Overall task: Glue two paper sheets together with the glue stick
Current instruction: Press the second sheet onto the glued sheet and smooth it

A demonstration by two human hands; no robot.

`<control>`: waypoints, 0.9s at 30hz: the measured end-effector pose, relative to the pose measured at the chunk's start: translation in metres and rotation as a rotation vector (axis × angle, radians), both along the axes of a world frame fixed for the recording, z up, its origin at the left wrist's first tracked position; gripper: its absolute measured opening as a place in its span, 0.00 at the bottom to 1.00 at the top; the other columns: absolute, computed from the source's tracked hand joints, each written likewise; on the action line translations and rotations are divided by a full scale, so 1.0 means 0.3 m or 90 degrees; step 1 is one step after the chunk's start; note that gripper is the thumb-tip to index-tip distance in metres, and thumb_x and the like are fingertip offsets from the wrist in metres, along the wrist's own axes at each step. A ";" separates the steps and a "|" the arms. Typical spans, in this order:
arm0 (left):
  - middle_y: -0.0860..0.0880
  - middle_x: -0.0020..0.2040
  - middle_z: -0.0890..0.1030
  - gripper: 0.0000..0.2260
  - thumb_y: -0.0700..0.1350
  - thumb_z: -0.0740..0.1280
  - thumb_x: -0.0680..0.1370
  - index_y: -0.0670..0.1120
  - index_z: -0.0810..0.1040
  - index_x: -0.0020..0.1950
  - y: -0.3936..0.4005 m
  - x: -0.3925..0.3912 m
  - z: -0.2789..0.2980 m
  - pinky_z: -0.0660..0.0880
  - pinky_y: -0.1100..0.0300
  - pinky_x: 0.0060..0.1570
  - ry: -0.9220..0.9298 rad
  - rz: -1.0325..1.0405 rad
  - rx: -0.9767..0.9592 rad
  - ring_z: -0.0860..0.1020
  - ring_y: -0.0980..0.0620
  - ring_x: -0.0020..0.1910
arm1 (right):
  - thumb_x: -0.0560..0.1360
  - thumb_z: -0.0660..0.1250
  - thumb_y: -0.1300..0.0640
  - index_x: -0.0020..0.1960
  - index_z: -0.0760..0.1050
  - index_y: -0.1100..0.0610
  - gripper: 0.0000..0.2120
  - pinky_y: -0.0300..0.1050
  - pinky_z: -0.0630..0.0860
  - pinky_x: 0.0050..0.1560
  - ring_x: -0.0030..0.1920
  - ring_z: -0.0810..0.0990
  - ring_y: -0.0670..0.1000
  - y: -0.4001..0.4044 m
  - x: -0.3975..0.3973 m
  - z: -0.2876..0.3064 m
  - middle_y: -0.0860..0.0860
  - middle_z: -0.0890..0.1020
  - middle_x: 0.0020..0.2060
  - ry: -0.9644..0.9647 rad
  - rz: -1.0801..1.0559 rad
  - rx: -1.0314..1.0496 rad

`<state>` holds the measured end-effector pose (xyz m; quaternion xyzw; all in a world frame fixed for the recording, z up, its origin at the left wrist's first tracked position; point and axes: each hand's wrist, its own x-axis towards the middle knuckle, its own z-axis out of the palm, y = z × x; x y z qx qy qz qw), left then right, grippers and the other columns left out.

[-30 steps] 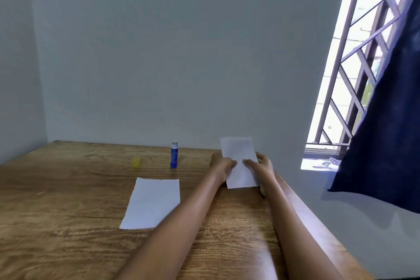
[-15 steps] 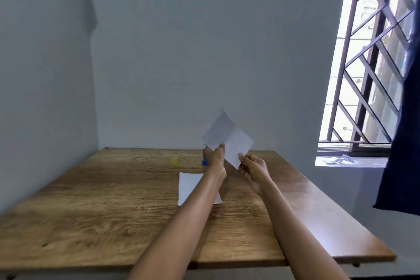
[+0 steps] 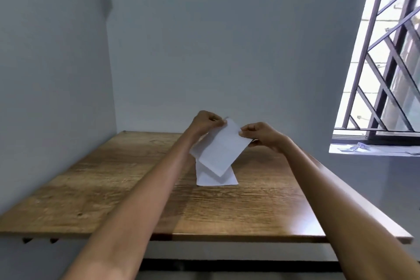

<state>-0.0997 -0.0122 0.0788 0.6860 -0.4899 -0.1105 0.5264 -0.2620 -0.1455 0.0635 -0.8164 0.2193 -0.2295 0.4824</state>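
Observation:
A white paper sheet [image 3: 221, 151] hangs tilted in the air above the wooden table [image 3: 113, 177]. My left hand [image 3: 205, 121] pinches its upper left corner and my right hand [image 3: 261, 135] pinches its right edge. Directly below it a second white sheet [image 3: 216, 178] lies flat on the table, partly covered by the held one. The glue stick is hidden behind my hands and the raised sheet.
Grey walls close the table in at the back and the left. A barred window [image 3: 386, 75] with a sill [image 3: 372, 150] holding small items is on the right. The table's front edge is near me.
The held sheet has moved left and now hangs over the flat sheet, tipped down toward it. Both hands kept their pinch. The view shifted, and the glue stick and yellow cap went out of sight.

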 end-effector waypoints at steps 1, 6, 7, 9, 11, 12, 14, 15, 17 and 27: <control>0.42 0.50 0.82 0.12 0.46 0.72 0.72 0.40 0.82 0.50 -0.005 0.001 -0.004 0.72 0.58 0.46 0.016 -0.007 0.000 0.78 0.50 0.46 | 0.76 0.68 0.58 0.55 0.79 0.64 0.12 0.39 0.78 0.41 0.42 0.78 0.50 0.002 0.011 -0.002 0.55 0.80 0.42 0.000 0.002 0.002; 0.42 0.49 0.84 0.09 0.44 0.73 0.71 0.40 0.84 0.47 -0.017 0.015 -0.063 0.77 0.53 0.53 0.097 0.065 -0.058 0.81 0.46 0.50 | 0.75 0.69 0.57 0.51 0.80 0.63 0.10 0.35 0.75 0.32 0.33 0.77 0.48 0.013 0.065 -0.053 0.54 0.80 0.37 -0.019 -0.031 0.000; 0.43 0.49 0.84 0.08 0.44 0.73 0.71 0.41 0.84 0.46 -0.016 0.021 -0.075 0.77 0.53 0.53 0.137 0.088 -0.080 0.81 0.46 0.50 | 0.75 0.69 0.57 0.51 0.80 0.64 0.10 0.35 0.75 0.32 0.33 0.78 0.46 0.015 0.072 -0.067 0.54 0.81 0.37 -0.046 -0.043 0.025; 0.42 0.50 0.83 0.07 0.43 0.73 0.71 0.41 0.83 0.45 -0.013 0.039 -0.084 0.77 0.54 0.54 0.250 0.132 -0.128 0.80 0.45 0.49 | 0.75 0.69 0.57 0.46 0.78 0.63 0.09 0.34 0.76 0.31 0.30 0.78 0.44 0.023 0.085 -0.092 0.54 0.80 0.36 -0.094 -0.043 0.108; 0.41 0.48 0.82 0.04 0.40 0.72 0.71 0.40 0.81 0.40 -0.012 0.052 -0.078 0.76 0.56 0.49 0.375 0.154 -0.149 0.78 0.47 0.45 | 0.75 0.69 0.57 0.43 0.78 0.62 0.08 0.34 0.76 0.31 0.30 0.78 0.44 0.034 0.094 -0.115 0.53 0.80 0.36 -0.109 -0.025 0.165; 0.41 0.47 0.80 0.04 0.39 0.72 0.71 0.41 0.79 0.38 -0.010 0.053 -0.074 0.75 0.57 0.46 0.423 0.156 -0.148 0.77 0.47 0.43 | 0.75 0.69 0.57 0.45 0.78 0.62 0.07 0.34 0.76 0.30 0.30 0.79 0.44 0.037 0.097 -0.125 0.53 0.81 0.36 -0.116 -0.023 0.186; 0.41 0.47 0.80 0.03 0.38 0.71 0.72 0.40 0.78 0.41 -0.007 0.054 -0.074 0.78 0.54 0.45 0.465 0.126 -0.136 0.79 0.45 0.42 | 0.76 0.67 0.59 0.48 0.78 0.63 0.06 0.35 0.77 0.30 0.32 0.81 0.45 0.038 0.097 -0.139 0.53 0.82 0.38 -0.133 -0.040 0.230; 0.40 0.49 0.80 0.06 0.39 0.71 0.72 0.38 0.79 0.46 -0.002 0.053 -0.074 0.79 0.51 0.47 0.459 0.109 -0.117 0.80 0.44 0.44 | 0.76 0.67 0.59 0.49 0.78 0.62 0.06 0.36 0.78 0.32 0.35 0.82 0.46 0.036 0.092 -0.142 0.53 0.83 0.40 -0.131 -0.050 0.244; 0.43 0.50 0.82 0.10 0.44 0.70 0.74 0.39 0.79 0.51 0.016 0.061 -0.087 0.80 0.52 0.45 0.437 0.075 -0.078 0.80 0.45 0.44 | 0.77 0.66 0.58 0.49 0.77 0.61 0.06 0.38 0.80 0.36 0.40 0.82 0.49 0.025 0.080 -0.151 0.54 0.82 0.42 -0.109 -0.063 0.244; 0.43 0.45 0.84 0.10 0.46 0.70 0.74 0.40 0.81 0.49 0.064 0.150 -0.244 0.81 0.53 0.47 -0.051 0.223 0.283 0.84 0.46 0.43 | 0.77 0.66 0.58 0.46 0.77 0.61 0.06 0.42 0.75 0.40 0.37 0.76 0.51 0.000 0.060 -0.230 0.55 0.80 0.38 -0.067 -0.126 0.255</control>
